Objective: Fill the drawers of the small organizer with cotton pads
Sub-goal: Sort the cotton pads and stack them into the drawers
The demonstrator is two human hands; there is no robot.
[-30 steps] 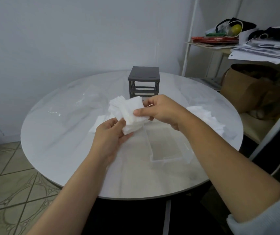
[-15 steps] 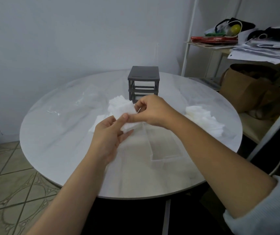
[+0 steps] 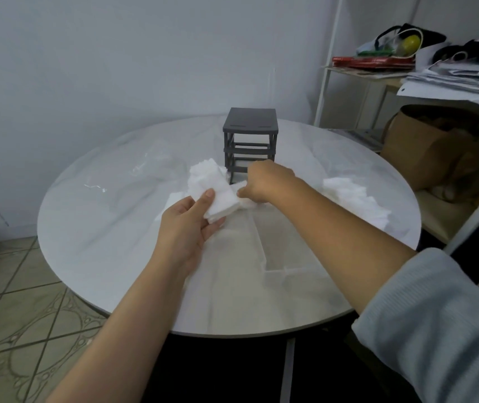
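A dark grey organizer frame (image 3: 249,135) stands at the back of the round white table (image 3: 110,228), its slots without drawers. My left hand (image 3: 186,231) holds a stack of white cotton pads (image 3: 212,187) between thumb and fingers. My right hand (image 3: 264,181) is just in front of the frame and pinches a few pads at the far end of a clear plastic drawer (image 3: 287,251) that lies on the table. A second heap of cotton pads (image 3: 354,199) lies to the right of my right arm.
Crumpled clear plastic wrap (image 3: 145,175) lies on the table's left half. A white shelf (image 3: 377,71) with papers and bags stands at the right. A brown paper bag (image 3: 424,146) sits on a seat beside the table.
My right hand has left the stack and moved forward and down to the far end of the clear drawer with a few pads. My left hand keeps the stack.
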